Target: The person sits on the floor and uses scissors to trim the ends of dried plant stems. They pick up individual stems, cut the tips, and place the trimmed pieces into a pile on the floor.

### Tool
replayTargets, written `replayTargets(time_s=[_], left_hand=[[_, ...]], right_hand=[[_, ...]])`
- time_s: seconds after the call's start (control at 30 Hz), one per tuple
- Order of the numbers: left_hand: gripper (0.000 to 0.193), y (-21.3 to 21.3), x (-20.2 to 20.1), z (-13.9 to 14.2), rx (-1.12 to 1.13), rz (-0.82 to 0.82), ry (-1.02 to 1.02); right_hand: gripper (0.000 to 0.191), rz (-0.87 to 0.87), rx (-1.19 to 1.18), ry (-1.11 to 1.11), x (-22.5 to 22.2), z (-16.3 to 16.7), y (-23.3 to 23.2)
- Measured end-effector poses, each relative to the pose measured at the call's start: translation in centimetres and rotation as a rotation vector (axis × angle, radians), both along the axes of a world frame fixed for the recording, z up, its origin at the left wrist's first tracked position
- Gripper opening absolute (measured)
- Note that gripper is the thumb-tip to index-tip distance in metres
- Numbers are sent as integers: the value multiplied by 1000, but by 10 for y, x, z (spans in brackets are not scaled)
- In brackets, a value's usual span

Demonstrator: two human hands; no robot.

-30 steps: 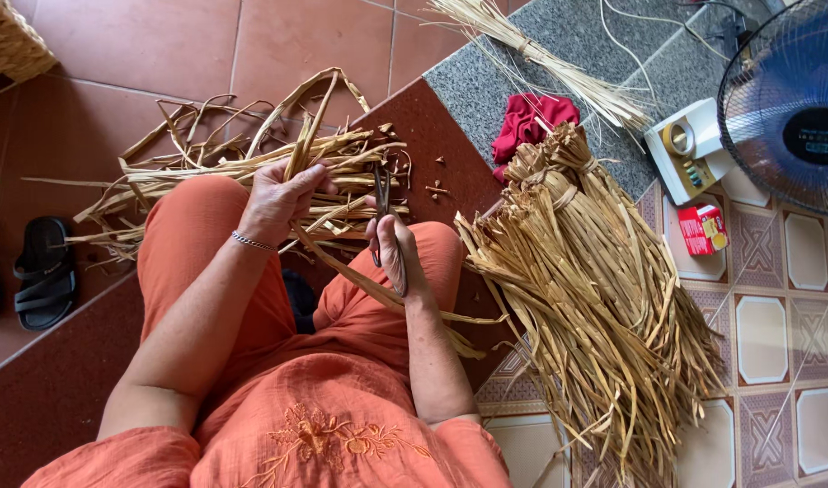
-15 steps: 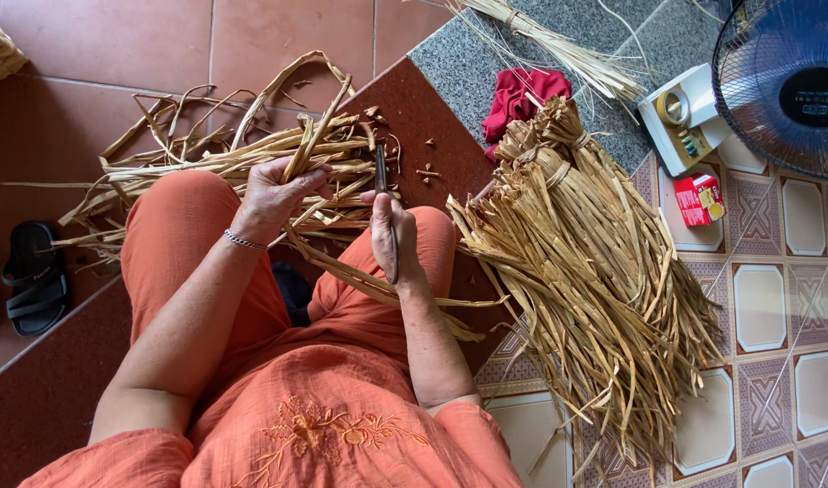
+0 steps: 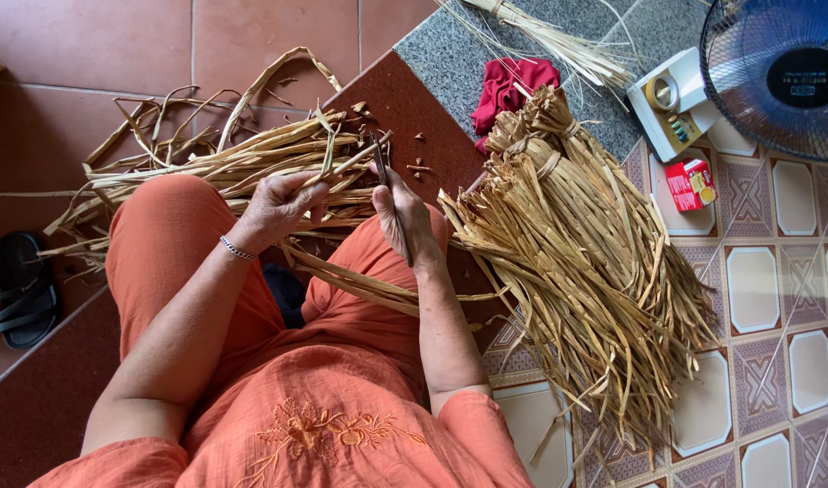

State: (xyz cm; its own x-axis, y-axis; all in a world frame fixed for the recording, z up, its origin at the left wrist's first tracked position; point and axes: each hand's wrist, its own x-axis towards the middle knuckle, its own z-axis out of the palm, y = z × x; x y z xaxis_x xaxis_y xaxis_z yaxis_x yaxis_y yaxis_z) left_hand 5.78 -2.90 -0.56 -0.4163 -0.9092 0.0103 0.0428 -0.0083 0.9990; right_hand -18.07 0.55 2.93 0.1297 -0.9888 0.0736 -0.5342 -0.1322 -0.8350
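At the far left a black sandal [image 3: 21, 289] lies on the red floor tiles [image 3: 89, 45]. Next to it a loose pile of dried leaf strips [image 3: 206, 163] spreads across the floor and over the person's knees. The left hand [image 3: 283, 203] rests palm down on this pile, wrist bent back, fingers [image 3: 316, 192] curled and clamped on one strip [image 3: 355, 161] that angles up to the right. Half a second ago that hand lay flatter and lower on the pile; now it has gathered the strip and lifted its end toward the other hand, so the strip looks ready to be worked. The right hand [image 3: 409, 221], forearm running straight out from the body, has its fingers closed round a thin dark blade or tool [image 3: 387, 194] whose tip meets the strip. Further right a big tied bundle of straw strips [image 3: 577, 244] fans out over the patterned tiles, with a red cloth [image 3: 509, 86] at its far end, then a small red box [image 3: 691, 183] and a fan [image 3: 780, 72].
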Motion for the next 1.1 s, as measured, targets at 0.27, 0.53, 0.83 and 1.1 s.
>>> replayTargets(time_s=[0.27, 0.53, 0.83, 1.1], left_hand=[[29, 1, -1, -5, 58, -5, -42], [38, 7, -7, -6, -99, 58, -142], [37, 19, -32, -23, -749, 5, -355], [57, 33, -41, -22, -689, 32, -546]], right_hand=[[74, -46, -48, -100, 5, -8, 11], [62, -260, 143, -552, 3, -28, 14], [47, -306, 115, -810, 47, -50, 26], [53, -461, -48, -156, 10, -5, 31]])
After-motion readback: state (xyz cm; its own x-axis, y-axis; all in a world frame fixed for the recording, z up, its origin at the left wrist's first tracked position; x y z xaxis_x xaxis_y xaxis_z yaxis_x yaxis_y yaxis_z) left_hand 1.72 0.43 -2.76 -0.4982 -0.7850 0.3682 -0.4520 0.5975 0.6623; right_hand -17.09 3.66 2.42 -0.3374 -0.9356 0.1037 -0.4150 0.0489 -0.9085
